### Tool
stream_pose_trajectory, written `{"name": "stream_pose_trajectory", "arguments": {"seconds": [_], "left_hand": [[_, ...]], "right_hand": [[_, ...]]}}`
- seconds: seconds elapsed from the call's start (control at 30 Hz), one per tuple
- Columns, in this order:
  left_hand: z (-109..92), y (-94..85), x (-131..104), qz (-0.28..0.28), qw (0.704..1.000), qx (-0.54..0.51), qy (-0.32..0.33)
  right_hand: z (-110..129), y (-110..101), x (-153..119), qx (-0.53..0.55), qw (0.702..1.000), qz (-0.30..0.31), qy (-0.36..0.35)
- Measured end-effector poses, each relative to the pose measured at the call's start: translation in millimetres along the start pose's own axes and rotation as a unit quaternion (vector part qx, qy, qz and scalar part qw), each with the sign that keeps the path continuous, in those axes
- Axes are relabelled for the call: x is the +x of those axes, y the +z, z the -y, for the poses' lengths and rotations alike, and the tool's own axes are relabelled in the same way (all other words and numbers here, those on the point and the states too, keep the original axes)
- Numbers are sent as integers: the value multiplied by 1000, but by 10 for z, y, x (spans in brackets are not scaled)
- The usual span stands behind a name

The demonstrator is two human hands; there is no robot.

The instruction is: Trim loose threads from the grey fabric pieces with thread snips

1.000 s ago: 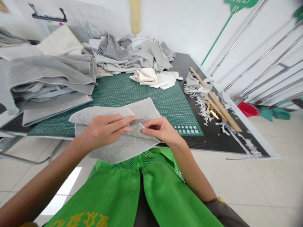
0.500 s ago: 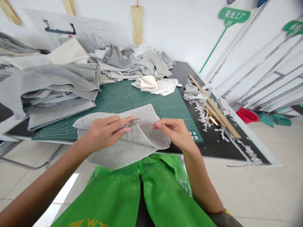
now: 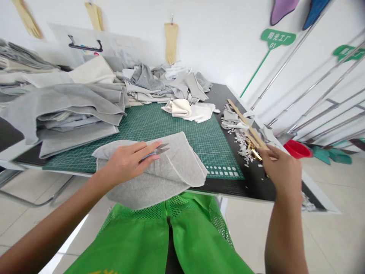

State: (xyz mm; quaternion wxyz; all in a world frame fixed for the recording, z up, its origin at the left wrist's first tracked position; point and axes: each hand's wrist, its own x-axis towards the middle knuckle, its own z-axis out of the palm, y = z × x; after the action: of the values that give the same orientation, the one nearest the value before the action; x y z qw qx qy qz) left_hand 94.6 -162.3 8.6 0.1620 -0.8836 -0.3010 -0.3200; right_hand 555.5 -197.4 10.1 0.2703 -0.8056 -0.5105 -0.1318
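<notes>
My left hand is closed around small thread snips with a blue handle, their pointed blades showing past my fingers. Under it lies a folded grey cloth piece with a stitched edge, hanging over the table's front edge. My right hand is over the right end of the table, beside the wooden strips and the fabric scraps. Its fingers are pinched together; anything between them is hidden. Gold-handled scissors lie among the scraps just left of that hand.
A green cutting mat covers much of the black table. Grey cloth is stacked at the left, with more fabric heaped behind. A cream folded cloth lies on the mat. Poles and a red dustpan stand at the right.
My right hand has left the cloth and moved right to the scraps by the wooden strips. The cloth's right corner has dropped flat. My left hand keeps the snips; the view has tilted slightly up.
</notes>
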Motion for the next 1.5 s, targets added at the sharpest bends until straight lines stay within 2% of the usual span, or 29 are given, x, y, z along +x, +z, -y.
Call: {"name": "stream_pose_trajectory", "arguments": {"seconds": [0.1,0.27,0.37,0.43,0.5,0.53,0.6,0.67,0.73,0.8,0.93,1.0,1.17,1.27,1.5], "left_hand": [[0,4,-10,7,1000,8,-4],[-2,0,0,10,1000,19,-1],[-18,-19,26,4,1000,29,5],[-32,-29,43,2,1000,28,3],[-46,-36,56,7,1000,25,-1],[-52,-38,61,9,1000,23,-2],[-61,-40,65,7,1000,21,1],[-62,-38,63,2,1000,22,3],[-57,-32,56,1,1000,26,2],[-51,-23,47,3,1000,31,2],[-44,-1,42,2,999,32,7],[-44,7,43,1,999,33,8],[-43,14,32,0,999,32,10],[-40,13,24,0,999,32,12],[-50,6,48,7,999,31,13]], "right_hand": [[26,-4,-15,8,1000,1,-2],[205,24,-27,121,986,-57,-103],[443,-10,-124,197,962,-103,-159],[687,-86,-269,278,943,-67,-171],[981,-182,-459,363,916,23,-170],[1135,-226,-557,400,894,81,-184],[1424,-279,-737,436,853,140,-250],[1650,-275,-873,438,824,163,-321],[1789,-224,-962,433,816,153,-351],[1848,-151,-1018,423,819,159,-352],[1858,-21,-1081,390,833,228,-319],[1866,26,-1108,378,843,241,-299],[1926,104,-1191,390,855,218,-263],[1941,124,-1226,420,851,204,-239],[1912,157,-1199,435,835,191,-279]]}}
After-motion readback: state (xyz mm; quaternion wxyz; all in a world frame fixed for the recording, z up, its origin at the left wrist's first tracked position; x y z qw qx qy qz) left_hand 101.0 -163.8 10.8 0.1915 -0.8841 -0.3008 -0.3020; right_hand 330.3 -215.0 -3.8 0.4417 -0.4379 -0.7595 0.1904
